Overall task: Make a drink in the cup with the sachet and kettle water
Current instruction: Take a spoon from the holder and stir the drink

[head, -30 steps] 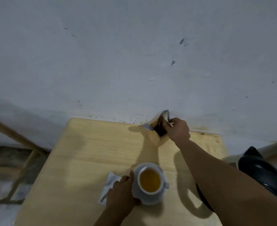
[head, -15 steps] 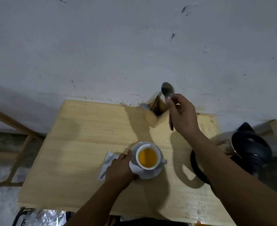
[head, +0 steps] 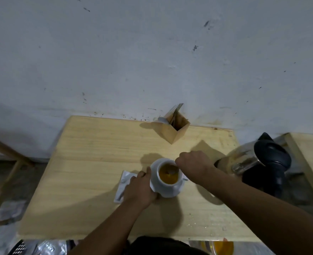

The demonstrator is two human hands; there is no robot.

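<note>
Stirring cup (head: 168, 183) mid-table; right hand (head: 193, 165) above.

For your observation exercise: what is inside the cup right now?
The cup holds an orange-yellow drink, with a spoon dipped in from the right hand. The liquid covers the bottom, so any undissolved powder cannot be seen.

Left hand (head: 140, 188) curled, palm down; right hand (head: 192, 165) fisted, grip closed, both forearms extended.
</note>
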